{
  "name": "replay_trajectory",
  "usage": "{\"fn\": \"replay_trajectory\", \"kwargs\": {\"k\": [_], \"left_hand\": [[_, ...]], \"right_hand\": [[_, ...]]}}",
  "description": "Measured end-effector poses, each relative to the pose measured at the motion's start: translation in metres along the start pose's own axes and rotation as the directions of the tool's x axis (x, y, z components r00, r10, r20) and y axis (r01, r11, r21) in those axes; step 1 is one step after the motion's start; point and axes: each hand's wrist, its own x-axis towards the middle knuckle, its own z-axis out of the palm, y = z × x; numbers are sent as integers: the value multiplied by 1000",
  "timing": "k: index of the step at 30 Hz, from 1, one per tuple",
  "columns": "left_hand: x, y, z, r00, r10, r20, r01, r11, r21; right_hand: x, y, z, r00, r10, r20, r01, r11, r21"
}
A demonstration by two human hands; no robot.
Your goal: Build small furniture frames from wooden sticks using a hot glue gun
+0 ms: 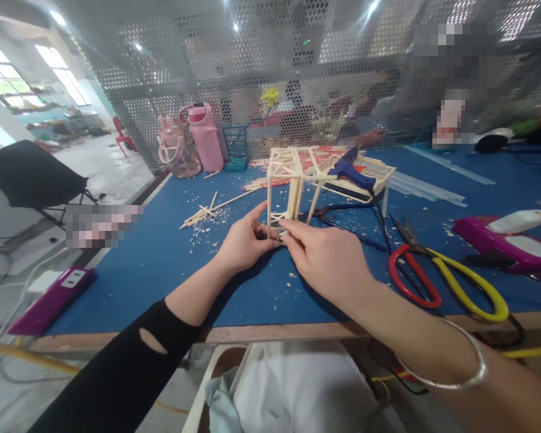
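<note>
— Blue felt covered the worktable (pixel 162 264) we sat at, with a perforated metal screen (pixel 171 66) standing along its far edge. What stood on it?

— Biggest was a wooden stick frame (pixel 297 174), pale and open like a small tower joined to a flat platform, standing upright near the middle of the table. A blue glue gun (pixel 349 171) lay on top of the platform part.

— And our hands?

— Both met at the foot of the frame. Our left hand (pixel 243 243), sleeve in black, had its fingers curled and pinched on a lower stick of the frame. Our right hand (pixel 327 258), a silver bangle (pixel 455 373) on its wrist, pressed its fingertips against the same low corner, closed on the stick.

— What lay around them?

— To the right, well apart from the hands, lay large scissors (pixel 437 276) with one red handle and one yellow. Beyond those sat a magenta case (pixel 505 243). At the far left stood a pink water bottle (pixel 205 138) beside a clear pink one (pixel 175 150). Loose sticks (pixel 211 210) lay left of the frame, and tiny wood chips (pixel 202 234) speckled the felt.
</note>
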Motion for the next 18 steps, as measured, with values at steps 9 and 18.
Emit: {"fn": "replay_trajectory", "kwargs": {"k": [9, 18], "left_hand": [[1, -5, 2, 1000, 17, -17, -16, 998, 64], [3, -9, 2, 996, 81, -24, -79, 993, 89]], "right_hand": [[14, -5, 12, 998, 10, 57, 4, 971, -239], [17, -2, 14, 999, 11, 52, 2, 969, -248]]}}
